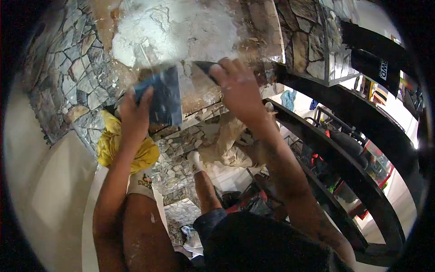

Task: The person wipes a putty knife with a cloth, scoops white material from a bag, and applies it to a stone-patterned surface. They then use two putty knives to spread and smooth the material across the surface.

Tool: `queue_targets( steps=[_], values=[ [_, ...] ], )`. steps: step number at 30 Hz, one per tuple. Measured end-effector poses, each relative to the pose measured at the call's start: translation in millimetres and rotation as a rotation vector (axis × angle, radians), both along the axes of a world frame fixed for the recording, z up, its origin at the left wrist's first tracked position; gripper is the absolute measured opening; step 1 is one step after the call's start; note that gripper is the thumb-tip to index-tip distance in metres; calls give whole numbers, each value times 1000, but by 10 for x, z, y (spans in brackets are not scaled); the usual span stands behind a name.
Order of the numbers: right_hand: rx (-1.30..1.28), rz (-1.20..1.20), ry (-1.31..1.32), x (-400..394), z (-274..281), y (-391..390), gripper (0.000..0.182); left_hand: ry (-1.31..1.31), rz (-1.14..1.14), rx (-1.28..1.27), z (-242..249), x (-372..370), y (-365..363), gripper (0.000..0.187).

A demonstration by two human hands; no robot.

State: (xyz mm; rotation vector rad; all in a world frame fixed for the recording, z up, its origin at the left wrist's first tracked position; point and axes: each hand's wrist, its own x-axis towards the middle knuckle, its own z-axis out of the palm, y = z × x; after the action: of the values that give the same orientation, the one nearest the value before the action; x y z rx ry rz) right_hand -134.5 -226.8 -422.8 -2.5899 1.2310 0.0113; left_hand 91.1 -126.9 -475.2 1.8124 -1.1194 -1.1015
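Observation:
My left hand (137,111) is closed on a dark blue flat rectangular plate (165,97), with the thumb pressed across its face. Up to the right, my right hand (238,84) grips a dark wedge-shaped scraper (205,69), whose lower part is hidden by the fingers. White specks mark the fingers. Both tools are held just in front of a brown step surface (199,93). Beyond them a wet white plaster patch (172,31) covers part of that surface. Slight motion blur hides whether either tool touches it.
A yellow cloth (108,143) lies under my left forearm. Irregular stone cladding (81,75) runs along the left, with more stone (308,41) at upper right. Black curved railing bars (335,104) border the right side. A crumpled beige cloth (231,145) lies below my right hand.

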Motion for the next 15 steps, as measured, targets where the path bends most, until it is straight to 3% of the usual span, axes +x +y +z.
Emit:
queue_targets(
  steps=[3,5,8,10,11,14,15],
  values=[
    [-10,122,58,172,-368,165,24,-300,-108,72,-135,-25,391,39],
    [-52,233,123,145,-381,125,24,-303,-64,102,-174,-35,430,40],
    [-44,211,107,80,-251,-80,27,-124,-98,240,-30,26,314,37],
    [9,157,187,169,-116,-252,30,-30,-142,168,28,29,302,30],
    [99,71,211,124,-318,-167,34,-15,-124,135,54,15,300,28],
    [41,244,315,218,-267,-40,36,-10,-114,62,32,72,290,25],
    [-46,184,350,73,-490,-123,34,-5,-116,54,2,71,329,24]
  ],
)
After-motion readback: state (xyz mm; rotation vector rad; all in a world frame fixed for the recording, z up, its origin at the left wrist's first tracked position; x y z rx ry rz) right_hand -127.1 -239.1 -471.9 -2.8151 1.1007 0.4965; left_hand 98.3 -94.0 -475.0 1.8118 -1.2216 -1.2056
